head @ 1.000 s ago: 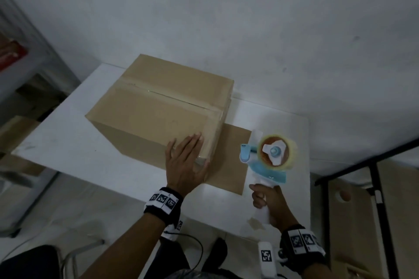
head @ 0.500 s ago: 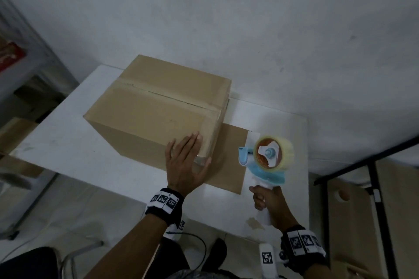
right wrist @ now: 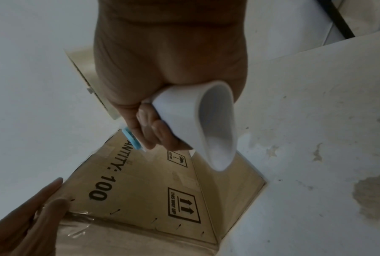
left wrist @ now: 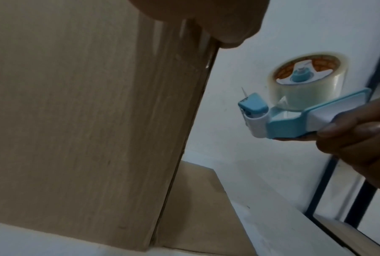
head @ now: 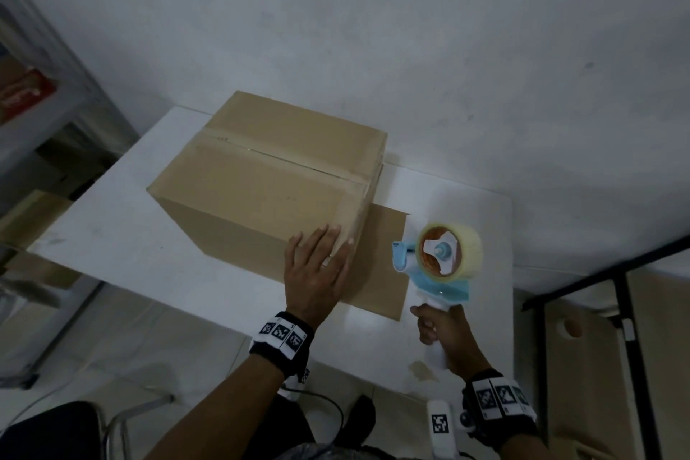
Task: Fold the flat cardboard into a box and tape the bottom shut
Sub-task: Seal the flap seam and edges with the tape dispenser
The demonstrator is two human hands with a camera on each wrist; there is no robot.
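1. One table [head: 112, 235], white, bears everything; a brownish stain marks it just below the right hand.
2. One box [head: 261, 190] of plain brown cardboard stands folded on the table, directly ahead of the left hand. Its upper face shows two flaps meeting in a seam, with one strip of clear tape [head: 351, 194] along the seam and down the near right corner under the fingers. The right wrist view shows black print on one side: "100", part of "QUANTITY", and two framed handling symbols.
3. One flap [head: 384, 265] lies flat on the table, reaching out from the box's base into the space between the two hands.
4. One dispenser [head: 440, 265], blue and white, carries one roll of clear tape. It is off the box, just right of the left hand, above the table.
5. Two hands. The left hand [head: 317, 269] lies flat, fingers straight, pressing the taped corner of the box. The right hand [head: 444, 332] has its fingers wrapped round the dispenser's white handle.
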